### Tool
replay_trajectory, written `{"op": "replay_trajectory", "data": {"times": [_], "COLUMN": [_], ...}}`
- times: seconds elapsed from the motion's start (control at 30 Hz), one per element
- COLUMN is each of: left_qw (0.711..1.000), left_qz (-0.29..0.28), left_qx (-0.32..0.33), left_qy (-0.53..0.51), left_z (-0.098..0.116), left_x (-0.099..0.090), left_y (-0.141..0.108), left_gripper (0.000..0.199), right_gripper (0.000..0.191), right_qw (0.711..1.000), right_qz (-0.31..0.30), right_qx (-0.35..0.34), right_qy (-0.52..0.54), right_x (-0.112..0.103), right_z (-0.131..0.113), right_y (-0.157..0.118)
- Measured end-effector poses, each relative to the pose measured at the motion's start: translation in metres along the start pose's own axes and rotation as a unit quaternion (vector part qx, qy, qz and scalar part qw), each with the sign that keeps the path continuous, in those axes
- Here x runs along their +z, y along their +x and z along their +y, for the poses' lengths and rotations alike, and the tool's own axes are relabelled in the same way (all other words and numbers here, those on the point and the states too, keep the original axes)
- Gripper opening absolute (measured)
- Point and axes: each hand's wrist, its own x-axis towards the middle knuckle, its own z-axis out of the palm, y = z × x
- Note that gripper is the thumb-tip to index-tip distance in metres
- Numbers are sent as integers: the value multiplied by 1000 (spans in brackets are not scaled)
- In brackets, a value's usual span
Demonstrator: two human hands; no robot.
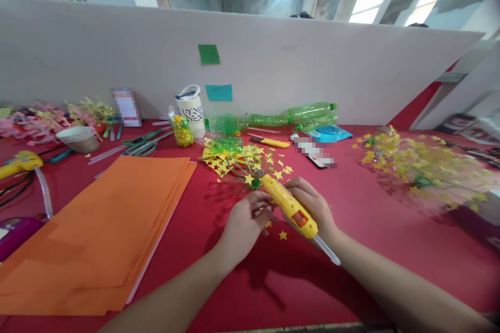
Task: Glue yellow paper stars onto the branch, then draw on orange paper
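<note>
In my right hand [314, 205] is a yellow hot glue gun [287, 202], its nozzle aimed up and left and a clear glue stick [327, 250] poking out of its rear. My left hand [244, 221] is closed, fingers curled, just below a green plastic spray [255, 183] whose thin strands fan out with yellow paper stars on them. The glue gun's nozzle is close beside the spray's green centre. The spray's lower part is hidden behind my fingers. A loose yellow star [283, 235] shows just below my hands.
Orange paper sheets [128, 218] lie at left, near another yellow glue gun [21, 164]. Green bottles [312, 112], a yellow cutter [273, 143], scissors [144, 145] and a white canister [191, 109] stand or lie toward the partition [273, 62]. A star-covered spray [422, 161] is at right.
</note>
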Motion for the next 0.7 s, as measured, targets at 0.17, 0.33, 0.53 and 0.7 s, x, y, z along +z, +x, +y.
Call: {"op": "replay_trajectory", "data": {"times": [0.17, 0.33, 0.53, 0.7], "left_qw": [1000, 999, 999, 1000], "left_qz": [13, 20, 24, 23], "left_qx": [8, 22, 29, 20], "left_qy": [7, 11, 14, 1], "left_z": [-2, -4, -2, 0], "left_x": [1, 1, 1, 2], "left_y": [0, 1, 1, -1], "left_gripper": [17, 12, 10, 13], "right_gripper": [7, 8, 8, 8], "right_qw": [1000, 1000, 1000, 999], "right_qz": [-12, -18, -16, 20], "right_qx": [-6, -6, 0, -20], "right_qy": [-9, -6, -15, -24], "right_x": [1, 1, 3, 1], "right_z": [0, -3, -1, -3], "right_y": [-1, 0, -2, -2]}}
